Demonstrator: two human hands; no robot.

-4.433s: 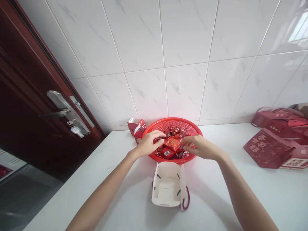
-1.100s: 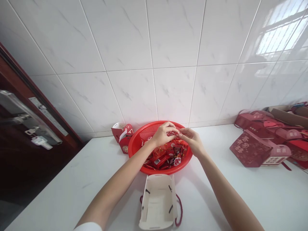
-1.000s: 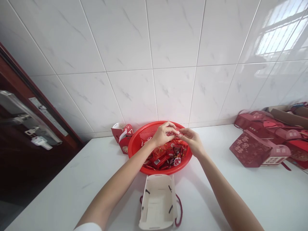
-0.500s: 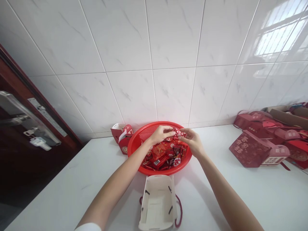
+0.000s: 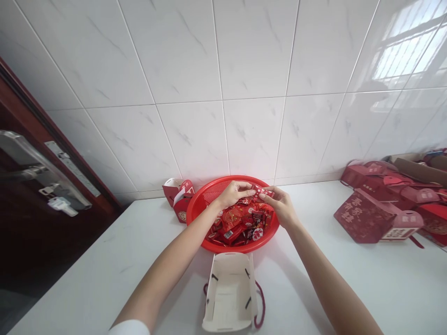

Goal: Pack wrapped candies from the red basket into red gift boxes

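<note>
A red oval basket (image 5: 195, 221) stands near the wall and holds many red wrapped packets (image 5: 232, 218). Over its back right part, my left hand (image 5: 234, 194) and my right hand (image 5: 280, 204) hold one red packet with white dots (image 5: 261, 191) between them, each pinching an end with thumb and fingers. Just in front of the basket lies an open box (image 5: 228, 298), its cream inside showing, with dark red cord at its sides. Nothing lies inside this box apart from dark cord ends poking through its walls.
Two small red boxes (image 5: 179, 197) stand left of the basket against the tiled wall (image 5: 188, 135). On the right are a dark red box (image 5: 373, 216) and a pile of red boxes (image 5: 401, 186). A brown door (image 5: 21, 209) with keys stands at the left.
The dotted packet is turned slightly between my fingers, and my right thumb and fingers have shifted a little on it. The view has moved slightly.
</note>
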